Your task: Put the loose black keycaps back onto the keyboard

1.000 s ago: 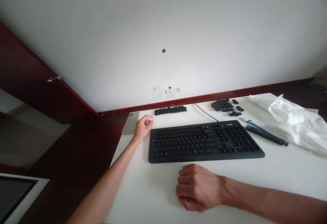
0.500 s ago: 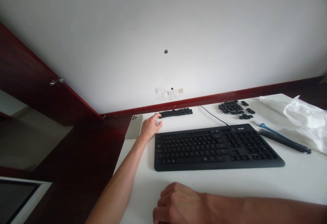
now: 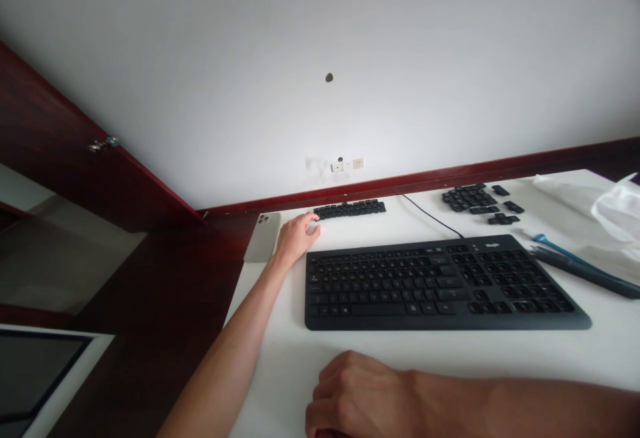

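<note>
At the far left of the desk, my left hand [image 3: 296, 236] reaches to the near end of a row of loose black keycaps [image 3: 350, 209]. Its thumb and index finger are apart, and the index fingertip is at the leftmost keycap. My right hand [image 3: 357, 395] is curled closed in front of the black keyboard [image 3: 385, 308]; its fingertips are hidden, so anything inside cannot be made out. Keys fill the keyboard's main block, while much of the right-hand block shows bare key sockets [image 3: 520, 271].
A phone [image 3: 262, 241] lies left of my left hand. More loose keycaps [image 3: 470, 198] are heaped at the back right. Beside the keyboard are a blue-tipped tool [image 3: 550, 243], a dark slim tool [image 3: 585, 271] and a white bag [image 3: 575, 198]. A cable [image 3: 430, 216] runs toward the wall.
The camera view has shifted slightly, with the keyboard and tools appearing further right. Both hands keep nearly the same pose, my left hand still at the end of the keycap row.
</note>
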Available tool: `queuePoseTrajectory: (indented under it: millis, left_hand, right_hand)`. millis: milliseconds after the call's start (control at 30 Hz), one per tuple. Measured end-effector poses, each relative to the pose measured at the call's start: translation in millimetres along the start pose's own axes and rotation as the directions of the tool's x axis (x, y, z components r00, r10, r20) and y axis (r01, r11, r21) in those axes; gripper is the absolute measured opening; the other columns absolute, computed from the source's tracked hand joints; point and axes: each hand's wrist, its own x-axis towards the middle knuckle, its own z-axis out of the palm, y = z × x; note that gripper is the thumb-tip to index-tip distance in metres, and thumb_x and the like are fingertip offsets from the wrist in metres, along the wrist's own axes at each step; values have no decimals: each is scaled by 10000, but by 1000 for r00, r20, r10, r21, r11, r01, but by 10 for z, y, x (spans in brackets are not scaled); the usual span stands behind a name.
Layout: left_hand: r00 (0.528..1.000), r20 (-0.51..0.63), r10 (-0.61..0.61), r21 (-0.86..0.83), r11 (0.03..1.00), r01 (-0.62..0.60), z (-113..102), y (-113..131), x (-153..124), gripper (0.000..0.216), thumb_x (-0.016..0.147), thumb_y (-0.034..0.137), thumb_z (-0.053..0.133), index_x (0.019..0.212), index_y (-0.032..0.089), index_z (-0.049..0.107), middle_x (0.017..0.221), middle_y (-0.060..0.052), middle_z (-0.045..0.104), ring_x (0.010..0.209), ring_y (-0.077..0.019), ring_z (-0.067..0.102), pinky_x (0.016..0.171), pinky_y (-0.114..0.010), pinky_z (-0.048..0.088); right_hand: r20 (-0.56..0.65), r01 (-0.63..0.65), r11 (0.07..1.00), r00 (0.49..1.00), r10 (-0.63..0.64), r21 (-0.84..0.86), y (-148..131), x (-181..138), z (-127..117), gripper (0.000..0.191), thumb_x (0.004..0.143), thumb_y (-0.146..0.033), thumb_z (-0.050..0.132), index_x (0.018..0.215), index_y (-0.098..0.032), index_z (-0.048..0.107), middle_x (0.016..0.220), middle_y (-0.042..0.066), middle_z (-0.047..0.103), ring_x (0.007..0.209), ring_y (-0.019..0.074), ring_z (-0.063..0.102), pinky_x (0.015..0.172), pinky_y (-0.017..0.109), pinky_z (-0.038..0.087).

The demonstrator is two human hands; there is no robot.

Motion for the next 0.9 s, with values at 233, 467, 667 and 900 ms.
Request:
queuePoseTrajectory:
  millis: [233, 467, 667, 900]
  left_hand:
    - [1000, -9, 17, -29, 999, -17, 17, -28, -6, 185, 874, 292, 691, 1037, 249, 767, 775, -8, 659, 676, -166, 576, 714, -294, 385]
    - [1000, -24, 1, -10, 1000, -1, 0, -27, -17, 272, 871, 318, 700, 1135, 268, 746, 710, 25, 571, 642, -153, 530, 689, -276, 380]
    - [1000, -16, -10, -4, 1000, 10, 0, -31, -6, 313, 892, 323, 682, 1189, 267, 765, 709, 29, 562, 653, -140, 528, 713, -266, 397]
    - [999, -3, -39, -1, 999, 39, 14, -44, 4, 291, 898, 345, 667, 1152, 267, 787, 666, 40, 554, 625, -128, 515, 686, -261, 379]
  right_hand:
    - [29, -12, 1000, 1000, 12, 5, -53, 19, -115, 239, 1084, -325, 493, 924, -221, 637, 724, -39, 636, 648, 138, 528, 695, 254, 429]
    - [42, -22, 1000, 999, 22, -6, -71, 24, -156, 204, 1068, -306, 533, 946, -211, 665, 757, -29, 680, 656, 138, 559, 704, 256, 437]
    - [40, -15, 1000, 999, 15, -6, -67, 30, -145, 192, 1055, -300, 535, 948, -212, 669, 746, -28, 675, 655, 140, 564, 678, 258, 432]
    - [22, -3, 1000, 1000, 3, 7, -27, 6, -81, 191, 1061, -314, 525, 952, -219, 650, 764, -35, 690, 663, 136, 576, 711, 259, 444]
